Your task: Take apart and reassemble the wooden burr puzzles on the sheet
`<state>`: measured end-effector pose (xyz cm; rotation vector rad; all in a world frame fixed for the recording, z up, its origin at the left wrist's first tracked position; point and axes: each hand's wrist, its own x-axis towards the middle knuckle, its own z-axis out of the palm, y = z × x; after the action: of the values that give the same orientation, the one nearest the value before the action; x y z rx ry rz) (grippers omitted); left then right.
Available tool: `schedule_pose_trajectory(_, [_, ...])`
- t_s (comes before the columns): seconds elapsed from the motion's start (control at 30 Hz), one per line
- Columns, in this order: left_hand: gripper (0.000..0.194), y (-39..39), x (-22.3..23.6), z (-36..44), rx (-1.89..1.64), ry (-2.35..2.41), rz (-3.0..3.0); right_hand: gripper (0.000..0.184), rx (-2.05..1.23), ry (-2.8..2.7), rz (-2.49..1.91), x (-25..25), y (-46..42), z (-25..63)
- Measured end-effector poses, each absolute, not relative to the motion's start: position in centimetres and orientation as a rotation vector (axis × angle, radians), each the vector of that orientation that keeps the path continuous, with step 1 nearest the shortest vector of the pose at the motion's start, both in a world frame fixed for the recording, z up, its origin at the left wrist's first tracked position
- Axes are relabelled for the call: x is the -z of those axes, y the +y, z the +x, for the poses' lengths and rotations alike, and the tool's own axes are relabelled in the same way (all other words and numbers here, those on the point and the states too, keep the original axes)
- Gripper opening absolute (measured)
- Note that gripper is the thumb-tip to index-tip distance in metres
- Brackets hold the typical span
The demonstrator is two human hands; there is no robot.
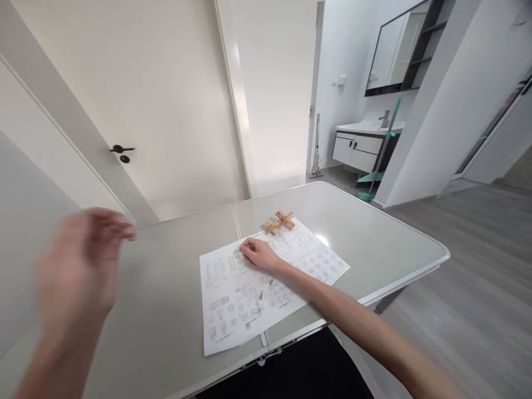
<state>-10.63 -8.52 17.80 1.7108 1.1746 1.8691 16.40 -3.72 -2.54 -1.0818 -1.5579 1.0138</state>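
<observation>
A printed instruction sheet (228, 318) with rows of small diagrams lies on the table. On its upper middle rests my right hand (261, 254), its fingers curled together; whether anything is inside them is hidden. Just beyond that hand, at the sheet's far edge, sit wooden interlocking puzzle pieces: a lighter cluster (272, 226) and a darker crossed one (285, 219), close together. My left hand (85, 260) is raised over the table's left side, away from the sheet. Its fingers look bent, but motion blurs them and I see no object there.
The pale table (166, 310) has a metal rim and a seam across it. White doors (174, 100) stand close behind. Past the right corner are a sink cabinet (361, 147), a mop (317, 149) and a green broom with dustpan (376, 166).
</observation>
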Motion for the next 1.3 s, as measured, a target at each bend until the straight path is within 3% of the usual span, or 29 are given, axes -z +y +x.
schedule_pose_trajectory(0.13, [0.046, -4.6, -11.6, -10.2, -1.346, 1.431, 1.804, 0.018, -0.430, -1.511, -1.264, 1.5, -3.4, 18.1])
schedule_pose_trajectory(0.23, [0.047, -2.7, -5.9, -9.5, -1.002, 1.442, 1.862, 0.024, -0.268, -1.456, -1.356, 1.0, -3.0, 19.7])
schedule_pose_trajectory(0.4, [0.039, -2.4, -1.1, -7.8, -1.060, 1.221, 1.623, 0.030, -0.239, -1.309, -1.437, 0.9, -2.7, 21.7])
schedule_pose_trajectory(0.57, [0.036, -2.8, -1.0, -7.0, -1.128, 0.835, 1.172, 0.031, -0.227, -1.272, -1.500, 1.2, -2.4, 22.5])
schedule_pose_trajectory(0.83, [0.023, -2.8, -0.1, -7.7, -1.070, 0.754, 0.954, 0.037, -0.291, -1.140, -1.729, 2.1, -1.7, 24.0])
schedule_pose_trajectory(1.13, [0.025, -4.4, -1.7, -6.8, -1.088, 0.602, 0.884, 0.031, -0.516, -1.054, -1.700, 3.4, -1.1, 25.2])
schedule_pose_trajectory(1.3, [0.041, -6.3, -3.5, -6.4, -1.049, 0.400, 0.996, 0.033, -0.537, -0.983, -1.617, 4.2, -0.7, 25.9])
